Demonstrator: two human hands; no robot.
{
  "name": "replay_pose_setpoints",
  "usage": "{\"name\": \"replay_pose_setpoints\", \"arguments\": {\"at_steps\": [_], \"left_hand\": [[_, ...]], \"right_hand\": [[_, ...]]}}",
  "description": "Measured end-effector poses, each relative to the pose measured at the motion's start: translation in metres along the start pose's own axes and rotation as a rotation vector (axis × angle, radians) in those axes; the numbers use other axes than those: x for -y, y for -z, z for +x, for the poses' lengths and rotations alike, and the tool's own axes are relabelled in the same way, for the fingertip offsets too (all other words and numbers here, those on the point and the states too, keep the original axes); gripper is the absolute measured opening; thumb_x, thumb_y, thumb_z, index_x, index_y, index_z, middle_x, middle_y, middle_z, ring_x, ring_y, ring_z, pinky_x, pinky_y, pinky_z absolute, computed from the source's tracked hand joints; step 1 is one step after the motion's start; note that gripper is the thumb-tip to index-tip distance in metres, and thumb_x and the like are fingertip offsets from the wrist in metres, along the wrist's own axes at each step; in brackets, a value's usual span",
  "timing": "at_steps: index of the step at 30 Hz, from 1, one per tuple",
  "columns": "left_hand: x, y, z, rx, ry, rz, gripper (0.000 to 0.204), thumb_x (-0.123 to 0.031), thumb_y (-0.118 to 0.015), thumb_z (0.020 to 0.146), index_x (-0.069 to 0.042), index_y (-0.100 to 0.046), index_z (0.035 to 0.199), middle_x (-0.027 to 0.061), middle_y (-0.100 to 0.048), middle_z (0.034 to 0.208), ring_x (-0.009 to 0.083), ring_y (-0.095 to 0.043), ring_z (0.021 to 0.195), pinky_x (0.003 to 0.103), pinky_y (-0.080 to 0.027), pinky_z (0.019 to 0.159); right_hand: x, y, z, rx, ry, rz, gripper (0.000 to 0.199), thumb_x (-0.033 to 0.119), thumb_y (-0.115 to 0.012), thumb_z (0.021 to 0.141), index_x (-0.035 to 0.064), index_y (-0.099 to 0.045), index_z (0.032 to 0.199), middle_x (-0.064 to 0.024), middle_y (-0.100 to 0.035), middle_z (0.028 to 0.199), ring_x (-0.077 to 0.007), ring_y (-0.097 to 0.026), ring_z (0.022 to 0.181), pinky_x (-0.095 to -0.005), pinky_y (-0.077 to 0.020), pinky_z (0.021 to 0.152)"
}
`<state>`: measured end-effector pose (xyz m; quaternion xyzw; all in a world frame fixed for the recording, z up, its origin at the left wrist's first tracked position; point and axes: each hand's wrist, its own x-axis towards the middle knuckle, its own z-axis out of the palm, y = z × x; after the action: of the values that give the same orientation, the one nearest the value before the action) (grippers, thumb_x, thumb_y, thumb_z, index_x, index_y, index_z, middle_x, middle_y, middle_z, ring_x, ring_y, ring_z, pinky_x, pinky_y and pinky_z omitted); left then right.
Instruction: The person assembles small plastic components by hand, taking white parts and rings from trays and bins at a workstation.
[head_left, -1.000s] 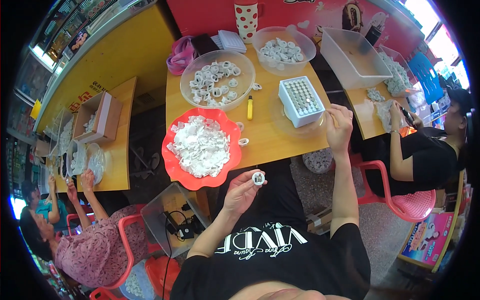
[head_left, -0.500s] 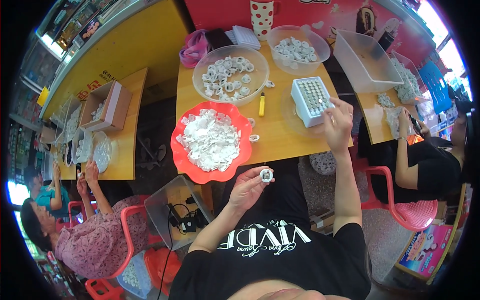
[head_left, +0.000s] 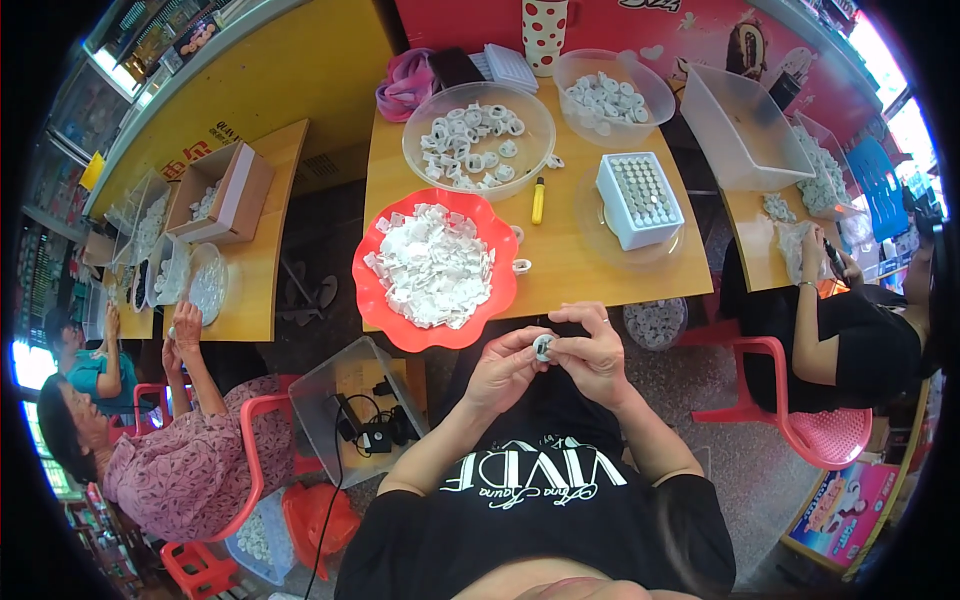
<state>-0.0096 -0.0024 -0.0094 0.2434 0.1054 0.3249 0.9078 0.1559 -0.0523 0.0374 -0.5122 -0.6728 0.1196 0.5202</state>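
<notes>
We had the worktop (head_left: 585, 275) laid out within reach, presumably to save stretching. Red scalloped bowl (head_left: 371, 312) sat front-left, its rim likely keeping loose white chips (head_left: 435, 265) from scattering. White tray (head_left: 652, 237) stood right, silvery discs (head_left: 643, 190) in rows, probably for easy picking. Left hand (head_left: 503, 370) and right hand (head_left: 596, 356) had fingers pinched closed on one round white housing (head_left: 543, 347) off the near edge, likely steadying it.
</notes>
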Motion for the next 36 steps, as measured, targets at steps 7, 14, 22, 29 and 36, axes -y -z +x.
{"name": "replay_pose_setpoints", "arguments": {"at_steps": [7,14,22,29,36], "left_hand": [[0.005,0.000,-0.003,-0.014,-0.052,0.095,0.029,-0.008,-0.058,0.092,0.002,-0.059,0.119,0.0078,-0.060,0.111,0.0135,-0.057,0.093,0.028,-0.046,0.081],[0.005,0.003,-0.005,-0.013,-0.032,0.105,0.028,-0.007,-0.058,0.092,0.003,-0.059,0.118,0.0079,-0.061,0.110,0.0134,-0.058,0.092,0.028,-0.046,0.081],[0.001,0.003,-0.004,0.047,-0.048,0.215,0.026,-0.009,-0.055,0.095,0.004,-0.059,0.116,0.0085,-0.060,0.111,0.0139,-0.057,0.095,0.027,-0.045,0.081],[-0.002,-0.003,-0.005,0.061,-0.041,0.231,0.027,-0.011,-0.054,0.095,0.003,-0.058,0.117,0.0060,-0.060,0.107,0.0130,-0.056,0.094,0.025,-0.044,0.081],[0.000,0.006,-0.010,0.029,-0.047,0.285,0.024,-0.012,-0.054,0.095,0.002,-0.061,0.114,0.0061,-0.060,0.105,0.0123,-0.056,0.092,0.025,-0.044,0.079]], "right_hand": [[-0.003,-0.001,-0.005,0.055,-0.135,0.115,0.017,0.000,-0.076,0.064,0.0078,-0.069,0.078,-0.0102,-0.063,0.106,-0.0290,-0.056,0.101,-0.0364,-0.0447,0.085],[0.000,0.003,-0.001,0.135,-0.321,0.262,0.014,0.001,-0.075,0.065,0.0064,-0.068,0.076,-0.0096,-0.062,0.112,-0.0212,-0.056,0.106,-0.0328,-0.0405,0.090],[0.006,0.002,0.002,0.126,-0.369,0.330,0.013,0.000,-0.073,0.066,0.0048,-0.065,0.075,-0.0102,-0.061,0.114,-0.0218,-0.056,0.106,-0.0324,-0.0405,0.089],[0.005,-0.004,-0.001,0.118,-0.209,0.183,0.013,-0.008,-0.070,0.070,0.0013,-0.064,0.078,-0.0140,-0.059,0.110,-0.0219,-0.060,0.095,-0.0313,-0.0500,0.077],[-0.010,-0.022,-0.024,0.022,-0.669,0.847,0.014,-0.011,-0.067,0.075,-0.0013,-0.062,0.084,-0.0124,-0.058,0.107,-0.0143,-0.061,0.087,-0.0281,-0.0524,0.075]]}}
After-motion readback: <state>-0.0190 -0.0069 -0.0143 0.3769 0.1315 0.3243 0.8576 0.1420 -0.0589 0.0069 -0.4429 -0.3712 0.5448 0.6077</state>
